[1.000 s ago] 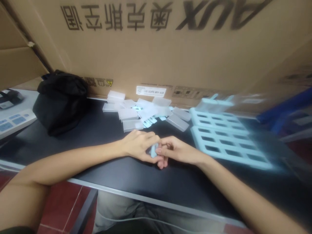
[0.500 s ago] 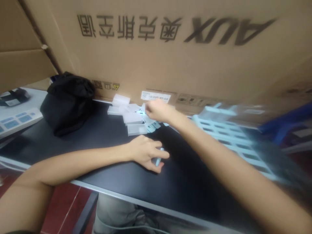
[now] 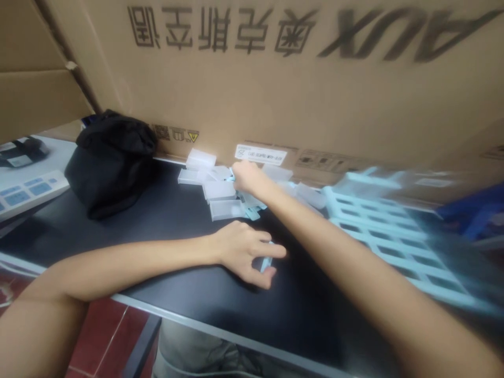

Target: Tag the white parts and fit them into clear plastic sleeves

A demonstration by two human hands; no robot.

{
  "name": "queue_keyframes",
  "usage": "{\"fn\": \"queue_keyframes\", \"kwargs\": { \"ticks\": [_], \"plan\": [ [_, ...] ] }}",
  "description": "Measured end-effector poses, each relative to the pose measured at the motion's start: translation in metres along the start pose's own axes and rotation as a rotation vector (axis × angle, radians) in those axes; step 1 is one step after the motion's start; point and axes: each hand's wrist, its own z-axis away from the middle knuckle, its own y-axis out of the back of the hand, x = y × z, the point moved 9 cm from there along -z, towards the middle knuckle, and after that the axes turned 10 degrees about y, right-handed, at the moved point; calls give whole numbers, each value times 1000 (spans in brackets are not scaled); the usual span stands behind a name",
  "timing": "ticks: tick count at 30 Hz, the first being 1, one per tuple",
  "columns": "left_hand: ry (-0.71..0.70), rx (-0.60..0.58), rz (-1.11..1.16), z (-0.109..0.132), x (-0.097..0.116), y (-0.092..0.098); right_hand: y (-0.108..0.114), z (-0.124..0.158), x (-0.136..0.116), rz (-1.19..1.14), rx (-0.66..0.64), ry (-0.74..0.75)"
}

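Over the dark tabletop, my left hand [image 3: 244,254] holds a small light-blue plastic piece [image 3: 266,262] between thumb and fingers. My right hand [image 3: 249,177] reaches to the far side of the table, its fingers curled down into a loose pile. In that pile lie several flat, translucent white cases [image 3: 219,190] and some flat light-blue pieces [image 3: 252,210]. The right fingertips are hidden behind the hand, so what they grip cannot be made out.
A light-blue plastic rack [image 3: 388,236] with rows of rectangular openings lies at the right, blurred. A black cloth bag [image 3: 112,165] stands at the left, near a white panel with blue patches [image 3: 33,193]. A large cardboard box [image 3: 220,94] walls off the back.
The view has shifted slightly, so most things sit further right. My right hand has moved a little left over the pile. My left hand still holds the light-blue piece.
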Motion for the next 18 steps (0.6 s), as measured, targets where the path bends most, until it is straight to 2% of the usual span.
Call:
{"fn": "queue_keyframes", "kwargs": {
  "ticks": [5,9,14,18],
  "plan": [
    [93,-30,92,-2,-9,1,3,2,9,-66,60,-15],
    [79,-57,283,-2,-20,1,19,11,19,-124,136,-27],
    [142,-89,533,-6,-35,1,52,50,35,-297,331,-30],
    [197,-56,657,-11,-40,4,71,87,36,-533,380,103]
  ]
}}
